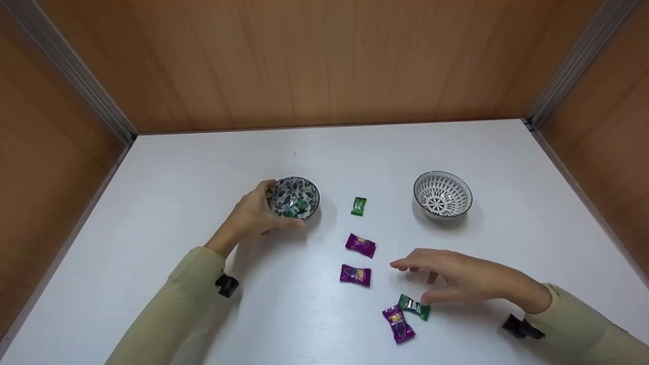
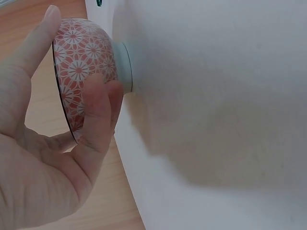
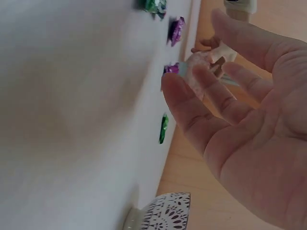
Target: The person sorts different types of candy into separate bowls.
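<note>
My left hand [image 1: 258, 213] grips the rim and side of a small bowl [image 1: 284, 190] with a dark leaf pattern inside. Green wrapped candies [image 1: 300, 205] lie in it. In the left wrist view the bowl's outside [image 2: 79, 69] is red with white flowers, thumb and fingers around it. My right hand [image 1: 456, 276] hovers above the table, fingers spread and loosely bent, nothing in its grasp. By its thumb lies a green candy [image 1: 415, 307], touching a purple candy [image 1: 398, 324]. Two more purple candies, one upper [image 1: 361, 245] and one lower [image 1: 355, 275], lie left of its fingertips.
Another green candy [image 1: 358, 206] lies between the two bowls. A white bowl with black dashes [image 1: 442, 195] stands at the right, with no candy visible inside. Wooden panels [image 1: 324, 66] close off the white table [image 1: 203, 157] at the back and sides.
</note>
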The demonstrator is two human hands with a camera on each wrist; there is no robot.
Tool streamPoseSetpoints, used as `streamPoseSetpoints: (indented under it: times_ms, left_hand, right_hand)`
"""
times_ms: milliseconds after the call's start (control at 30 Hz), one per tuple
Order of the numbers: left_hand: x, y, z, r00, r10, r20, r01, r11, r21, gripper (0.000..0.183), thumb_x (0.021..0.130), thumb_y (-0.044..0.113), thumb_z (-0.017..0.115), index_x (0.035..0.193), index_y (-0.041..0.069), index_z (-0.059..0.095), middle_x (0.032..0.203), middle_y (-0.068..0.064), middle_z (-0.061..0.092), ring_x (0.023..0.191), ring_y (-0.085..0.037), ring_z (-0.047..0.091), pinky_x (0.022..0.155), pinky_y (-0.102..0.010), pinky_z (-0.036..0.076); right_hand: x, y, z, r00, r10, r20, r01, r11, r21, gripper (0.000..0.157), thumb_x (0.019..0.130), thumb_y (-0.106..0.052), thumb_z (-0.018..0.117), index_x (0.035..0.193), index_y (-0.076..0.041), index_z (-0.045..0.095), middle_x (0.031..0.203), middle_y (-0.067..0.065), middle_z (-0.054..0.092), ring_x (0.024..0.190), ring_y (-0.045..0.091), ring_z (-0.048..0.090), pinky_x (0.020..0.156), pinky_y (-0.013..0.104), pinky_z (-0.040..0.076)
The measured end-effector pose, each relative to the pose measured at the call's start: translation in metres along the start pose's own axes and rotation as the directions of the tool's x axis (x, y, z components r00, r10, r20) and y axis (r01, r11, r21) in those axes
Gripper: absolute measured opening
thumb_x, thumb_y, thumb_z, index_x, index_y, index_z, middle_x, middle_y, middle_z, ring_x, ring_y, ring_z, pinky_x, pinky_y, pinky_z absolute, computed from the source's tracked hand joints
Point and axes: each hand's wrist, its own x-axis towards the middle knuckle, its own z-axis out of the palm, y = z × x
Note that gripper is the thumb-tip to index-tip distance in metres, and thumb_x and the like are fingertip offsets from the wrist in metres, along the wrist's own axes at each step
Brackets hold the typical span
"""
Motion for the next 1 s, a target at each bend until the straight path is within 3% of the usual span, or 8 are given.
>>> streamPoseSetpoints:
  times_ms: [167, 267, 500, 667, 767, 900, 1000]
  left_hand:
    - [0.000, 0.003, -0.002, 0.999, -0.030, 0.018, 0.031, 0.999, -0.012, 0.130, 0.061, 0.052, 0.096, 0.159, 0.007, 0.023, 0.154, -0.021, 0.040, 0.118, -0.034, 0.056, 0.068, -0.035, 0.062]
    - [-0.001, 0.004, -0.003, 0.999, -0.040, 0.018, 0.041, 0.999, -0.012, 0.132, 0.059, 0.053, 0.096, 0.158, 0.007, 0.023, 0.152, -0.021, 0.041, 0.113, -0.033, 0.059, 0.063, -0.032, 0.061]
    - [-0.001, 0.005, -0.003, 0.999, -0.042, 0.023, 0.042, 0.999, -0.007, 0.131, 0.060, 0.052, 0.096, 0.158, 0.005, 0.022, 0.150, -0.024, 0.042, 0.110, -0.034, 0.060, 0.062, -0.033, 0.061]
    - [-0.002, 0.005, -0.002, 0.998, -0.048, 0.031, 0.049, 0.999, -0.016, 0.131, 0.060, 0.051, 0.097, 0.158, 0.007, 0.022, 0.150, -0.023, 0.042, 0.110, -0.034, 0.061, 0.062, -0.032, 0.061]
    - [-0.003, 0.004, -0.003, 0.999, -0.041, 0.032, 0.041, 0.999, -0.005, 0.131, 0.062, 0.052, 0.096, 0.158, 0.005, 0.021, 0.151, -0.023, 0.042, 0.115, -0.034, 0.059, 0.069, -0.036, 0.062]
    - [-0.003, 0.004, -0.004, 0.999, -0.026, 0.025, 0.026, 0.999, 0.027, 0.130, 0.063, 0.054, 0.094, 0.158, 0.004, 0.022, 0.152, -0.024, 0.042, 0.120, -0.035, 0.056, 0.079, -0.040, 0.060]
    - [-0.001, 0.004, -0.004, 0.999, -0.027, 0.029, 0.026, 0.999, 0.023, 0.129, 0.063, 0.054, 0.094, 0.158, 0.005, 0.021, 0.152, -0.024, 0.041, 0.118, -0.034, 0.057, 0.075, -0.037, 0.061]
  right_hand:
    - [0.001, 0.004, 0.007, 0.999, 0.038, 0.019, -0.037, 0.997, -0.067, 0.062, 0.091, -0.012, 0.077, 0.147, -0.013, 0.053, 0.134, 0.000, 0.058, 0.104, 0.013, 0.059, 0.088, 0.028, 0.056]
    - [0.003, 0.005, 0.009, 0.999, 0.041, 0.008, -0.040, 0.993, -0.115, 0.058, 0.090, -0.010, 0.077, 0.144, -0.013, 0.057, 0.132, 0.000, 0.058, 0.101, 0.012, 0.058, 0.087, 0.027, 0.055]
    - [0.005, 0.008, 0.011, 0.997, 0.082, 0.012, -0.079, 0.986, -0.144, 0.050, 0.089, -0.009, 0.077, 0.137, -0.015, 0.064, 0.127, -0.006, 0.059, 0.100, 0.010, 0.054, 0.085, 0.025, 0.054]
    - [0.005, 0.008, 0.014, 0.999, 0.027, 0.027, -0.023, 0.988, -0.154, 0.041, 0.093, -0.006, 0.072, 0.134, -0.013, 0.067, 0.117, -0.006, 0.060, 0.096, 0.008, 0.056, 0.085, 0.025, 0.054]
    - [0.006, 0.006, 0.015, 0.999, -0.009, 0.043, 0.016, 0.987, -0.161, 0.038, 0.097, -0.008, 0.068, 0.134, -0.014, 0.066, 0.117, -0.006, 0.060, 0.099, 0.008, 0.056, 0.087, 0.025, 0.053]
    - [0.008, 0.004, 0.015, 0.997, -0.043, 0.063, 0.052, 0.987, -0.152, 0.043, 0.094, -0.018, 0.074, 0.136, -0.014, 0.065, 0.119, -0.006, 0.060, 0.096, 0.011, 0.055, 0.081, 0.021, 0.050]
    - [0.009, 0.003, 0.015, 0.997, -0.038, 0.065, 0.047, 0.988, -0.149, 0.047, 0.089, -0.019, 0.079, 0.134, -0.016, 0.066, 0.117, -0.008, 0.059, 0.093, 0.012, 0.055, 0.077, 0.020, 0.049]
